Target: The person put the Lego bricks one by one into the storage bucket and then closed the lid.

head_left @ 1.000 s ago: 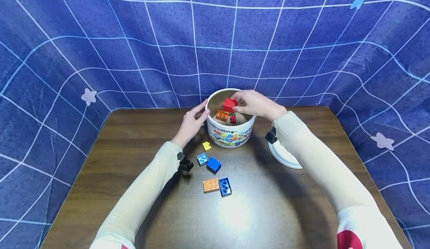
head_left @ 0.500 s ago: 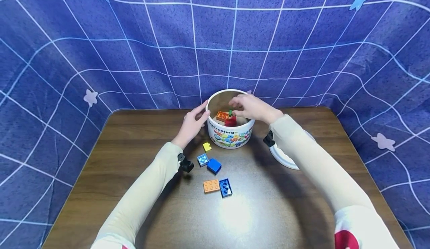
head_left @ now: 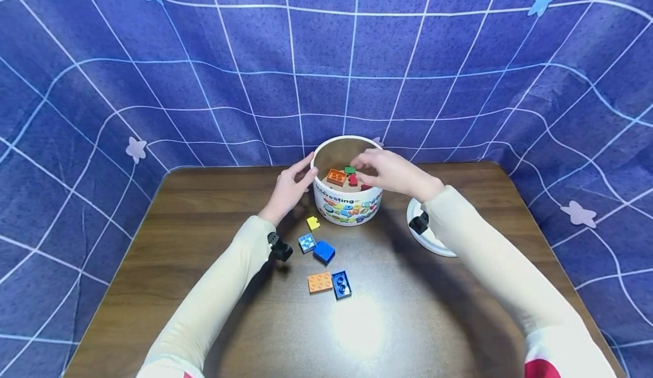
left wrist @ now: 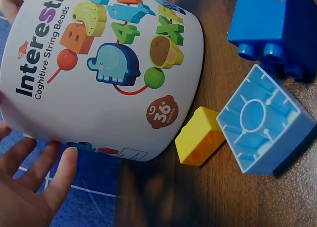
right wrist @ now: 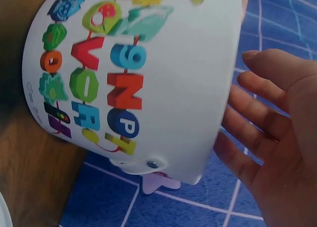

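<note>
A white round bucket [head_left: 348, 212] with colourful print stands near the back of the table. Inside lie an orange brick [head_left: 336, 177], a small green brick [head_left: 350, 170] and red pieces [head_left: 353, 180]. My left hand [head_left: 287, 192] rests on the bucket's left side, its fingers extended along the outer wall and the thumb by the rim. Over the right rim my right hand [head_left: 393, 173] reaches into the opening. Nothing shows between its slightly bent fingers, and in the right wrist view the hand [right wrist: 277, 133] looks relaxed and holds nothing.
In front of the bucket lie a yellow brick [head_left: 313, 223], a light blue brick [head_left: 307, 243], a blue brick [head_left: 323, 252], an orange brick [head_left: 319, 283] and a dark blue brick [head_left: 342, 285]. A white round lid [head_left: 425, 242] lies under my right forearm. Blue cloth [head_left: 245, 83] hangs behind.
My right hand held a red brick over the bucket; it has let go, and the brick is down inside. The right hand has shifted slightly back to the right. The left hand stays put.
</note>
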A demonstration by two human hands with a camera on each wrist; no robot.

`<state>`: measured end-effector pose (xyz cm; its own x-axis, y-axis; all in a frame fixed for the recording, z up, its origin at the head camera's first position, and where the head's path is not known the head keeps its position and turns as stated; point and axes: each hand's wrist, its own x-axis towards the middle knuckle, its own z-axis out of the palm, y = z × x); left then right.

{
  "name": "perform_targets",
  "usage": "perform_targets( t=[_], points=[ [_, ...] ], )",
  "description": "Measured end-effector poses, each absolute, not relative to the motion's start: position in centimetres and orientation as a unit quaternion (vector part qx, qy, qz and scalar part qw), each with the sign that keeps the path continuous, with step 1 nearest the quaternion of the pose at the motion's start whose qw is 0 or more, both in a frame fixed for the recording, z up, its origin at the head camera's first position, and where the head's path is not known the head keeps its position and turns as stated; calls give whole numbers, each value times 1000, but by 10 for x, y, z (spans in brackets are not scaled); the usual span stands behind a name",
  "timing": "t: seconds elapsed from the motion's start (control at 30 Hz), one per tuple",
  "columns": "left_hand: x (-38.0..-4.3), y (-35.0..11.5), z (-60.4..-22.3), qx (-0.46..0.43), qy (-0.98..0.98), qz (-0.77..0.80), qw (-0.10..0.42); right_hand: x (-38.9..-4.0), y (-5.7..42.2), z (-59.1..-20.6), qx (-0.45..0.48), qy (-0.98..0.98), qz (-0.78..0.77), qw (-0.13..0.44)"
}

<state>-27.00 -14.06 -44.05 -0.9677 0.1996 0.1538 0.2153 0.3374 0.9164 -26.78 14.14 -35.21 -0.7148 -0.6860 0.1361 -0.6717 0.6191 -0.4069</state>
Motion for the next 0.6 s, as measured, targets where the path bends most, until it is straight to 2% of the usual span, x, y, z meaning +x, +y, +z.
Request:
perform_targets(
  t=[0.6],
  points=[
    [-270,-141,-440,-125,-807,-578,-2,-205,155,-354,-428,872,-229,-60]
  ],
)
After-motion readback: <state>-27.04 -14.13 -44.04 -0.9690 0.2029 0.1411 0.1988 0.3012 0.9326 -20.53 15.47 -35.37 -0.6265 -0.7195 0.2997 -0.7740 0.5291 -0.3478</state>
